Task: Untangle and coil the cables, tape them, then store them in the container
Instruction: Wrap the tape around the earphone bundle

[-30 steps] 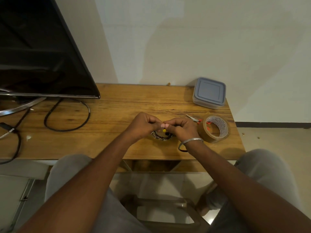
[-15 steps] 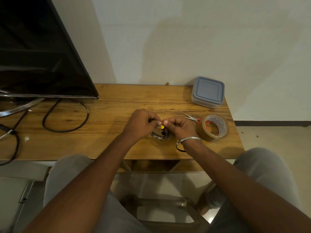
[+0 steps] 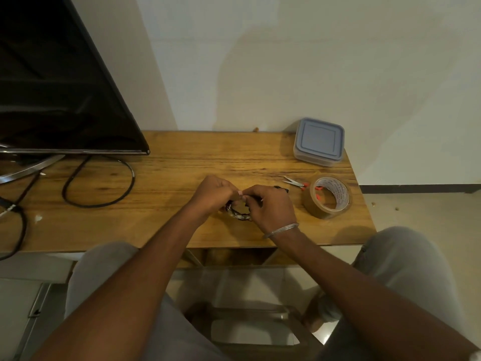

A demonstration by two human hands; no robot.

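A small coil of black cable (image 3: 238, 213) lies between my hands just above the wooden table (image 3: 182, 162). My left hand (image 3: 213, 192) grips its left side with curled fingers. My right hand (image 3: 269, 207) pinches the coil's top and covers its right side; a black cable end (image 3: 282, 188) sticks out behind the knuckles. A roll of brown tape (image 3: 328, 198) stands to the right. The closed container with a blue-grey lid (image 3: 318, 142) sits at the back right corner.
Small scissors with red handles (image 3: 294, 182) lie between my right hand and the tape. A dark TV (image 3: 59, 87) stands at the left with its black power cord (image 3: 101, 201) looped on the table. My knees sit below the table's front edge.
Both hands have closed in over the coil. The yellow plug tip seen between the fingertips earlier is now hidden. The loop hanging near my right wrist is gone from sight.
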